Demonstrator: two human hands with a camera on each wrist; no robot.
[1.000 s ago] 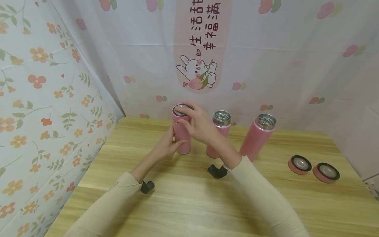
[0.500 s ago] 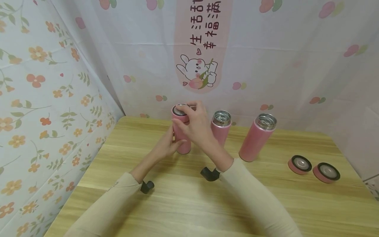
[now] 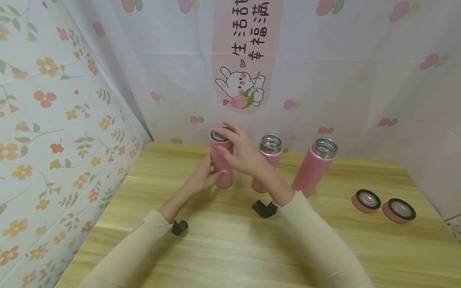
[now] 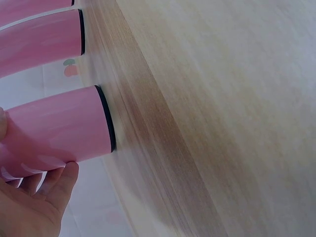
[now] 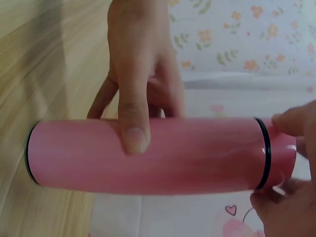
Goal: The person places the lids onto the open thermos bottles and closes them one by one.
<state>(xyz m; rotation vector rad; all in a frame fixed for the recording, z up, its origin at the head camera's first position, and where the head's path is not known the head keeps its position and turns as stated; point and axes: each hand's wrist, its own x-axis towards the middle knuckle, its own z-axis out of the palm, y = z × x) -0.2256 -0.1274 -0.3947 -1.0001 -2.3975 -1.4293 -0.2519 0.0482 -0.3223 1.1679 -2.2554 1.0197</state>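
A pink thermos flask [image 3: 222,162] stands upright at the back left of the table in the head view. My left hand [image 3: 202,177] grips its body, thumb on the near side and fingers around the far side. Over the top, my right hand [image 3: 245,153] holds the pink lid [image 5: 284,157], which sits on the flask with a black ring at the seam. In the right wrist view the left thumb presses on the flask's side. The left wrist view shows the flask's black-edged base on the table, with the left fingers [image 4: 66,185] curled against the body.
Two pink flasks without lids, a middle one [image 3: 270,159] and a right one [image 3: 312,170], stand to the right with steel rims showing. Two lids [image 3: 367,201] [image 3: 399,211] lie farther right on the wooden table [image 3: 223,252]. A printed cloth [image 3: 173,72] hangs behind.
My right hand has turned on the lid, its wrist swinging left and then back right. The left hand and the flask have stayed in place.
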